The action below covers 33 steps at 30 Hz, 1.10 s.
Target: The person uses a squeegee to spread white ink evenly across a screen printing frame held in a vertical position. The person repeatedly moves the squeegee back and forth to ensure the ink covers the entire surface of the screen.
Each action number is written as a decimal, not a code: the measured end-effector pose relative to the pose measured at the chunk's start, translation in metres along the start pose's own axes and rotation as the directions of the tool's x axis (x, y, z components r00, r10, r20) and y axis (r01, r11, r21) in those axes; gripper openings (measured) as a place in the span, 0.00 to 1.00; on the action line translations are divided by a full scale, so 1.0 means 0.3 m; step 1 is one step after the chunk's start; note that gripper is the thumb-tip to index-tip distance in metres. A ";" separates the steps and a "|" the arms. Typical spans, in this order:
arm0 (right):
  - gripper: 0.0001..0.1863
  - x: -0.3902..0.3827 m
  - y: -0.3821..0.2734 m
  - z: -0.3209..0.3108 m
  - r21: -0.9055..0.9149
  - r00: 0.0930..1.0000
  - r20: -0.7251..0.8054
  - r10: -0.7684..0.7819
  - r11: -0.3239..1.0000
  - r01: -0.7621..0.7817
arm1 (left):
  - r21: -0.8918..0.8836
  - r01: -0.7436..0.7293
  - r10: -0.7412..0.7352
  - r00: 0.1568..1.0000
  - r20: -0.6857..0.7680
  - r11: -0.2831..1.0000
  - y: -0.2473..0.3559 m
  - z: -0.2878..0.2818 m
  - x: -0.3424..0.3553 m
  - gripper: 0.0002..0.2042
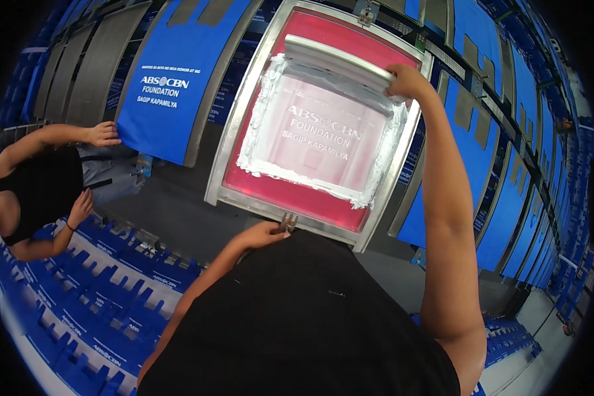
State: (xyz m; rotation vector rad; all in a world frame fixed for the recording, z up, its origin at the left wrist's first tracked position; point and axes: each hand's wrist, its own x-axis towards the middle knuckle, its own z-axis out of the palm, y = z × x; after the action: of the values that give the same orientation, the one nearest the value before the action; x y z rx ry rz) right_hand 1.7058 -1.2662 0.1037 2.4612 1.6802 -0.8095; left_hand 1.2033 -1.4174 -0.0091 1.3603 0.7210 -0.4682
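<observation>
your right hand (404, 82) grips squeegee (336, 61) by right end; left hand (263, 234) at clip (288, 222), likely steadying frame (330, 231); left grip unclear.

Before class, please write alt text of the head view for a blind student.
A person's right grip holds a squeegee on a pink printing screen with white paste; the left grip is at the near edge of the frame. A co-worker's hand meets a blue panel.
</observation>
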 end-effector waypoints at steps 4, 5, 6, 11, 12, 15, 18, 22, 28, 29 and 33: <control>0.30 0.025 -0.068 0.051 -0.120 0.971 -0.221 -0.093 0.990 0.067 | -0.290 -0.063 0.072 0.997 0.018 0.955 0.006 0.023 0.017 0.23; 0.29 0.020 -0.080 0.069 -0.118 0.956 -0.274 -0.100 0.991 0.069 | -0.272 -0.043 0.057 0.997 0.045 0.961 0.064 -0.001 -0.025 0.22; 0.30 -0.011 -0.123 0.034 -0.082 0.969 -0.240 -0.062 0.996 0.043 | -0.275 -0.016 0.036 0.997 0.068 0.961 0.108 -0.008 -0.058 0.22; 0.29 -0.246 -0.242 0.090 -0.088 0.973 -0.225 -0.042 0.996 0.023 | -0.276 -0.129 0.143 0.989 0.030 0.953 0.092 0.033 -0.049 0.20; 0.29 -0.332 -0.296 0.126 -0.090 0.974 -0.227 -0.021 0.996 0.001 | -0.298 -0.119 0.137 0.990 0.041 0.947 0.109 0.026 -0.057 0.20; 0.25 -0.615 -0.403 0.315 -0.095 0.992 -0.125 -0.030 0.995 0.018 | -0.372 -0.089 0.116 0.992 0.050 0.924 0.106 0.040 -0.043 0.20; 0.23 -0.911 -0.519 0.510 -0.096 0.968 -0.240 -0.069 0.994 0.047 | -0.307 -0.062 0.074 0.997 0.027 0.950 0.101 0.038 -0.029 0.20; 0.23 -0.957 -0.499 0.583 0.011 0.941 -0.328 -0.087 0.995 0.096 | -0.138 0.042 -0.049 0.998 -0.050 0.990 0.092 0.048 -0.010 0.24; 0.21 -0.929 -0.286 0.382 0.099 0.968 -0.244 0.061 0.994 -0.038 | 0.117 0.158 -0.132 0.970 -0.205 0.981 0.104 0.057 -0.042 0.31; 0.21 -0.933 -0.229 0.363 0.140 0.978 -0.186 0.097 0.988 -0.071 | 0.244 0.137 -0.067 0.959 -0.276 0.960 0.136 0.039 -0.060 0.30; 0.18 -0.850 0.000 0.514 0.755 0.960 -0.243 0.139 0.649 0.097 | 0.287 0.017 0.189 0.718 -0.670 0.958 0.315 -0.121 -0.137 0.26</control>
State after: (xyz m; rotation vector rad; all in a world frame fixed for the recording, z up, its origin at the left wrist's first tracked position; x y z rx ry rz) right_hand 1.5767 -1.5341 0.0849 3.2711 1.5845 -1.4905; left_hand 1.2319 -1.3701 0.0850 1.8545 1.2333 0.0567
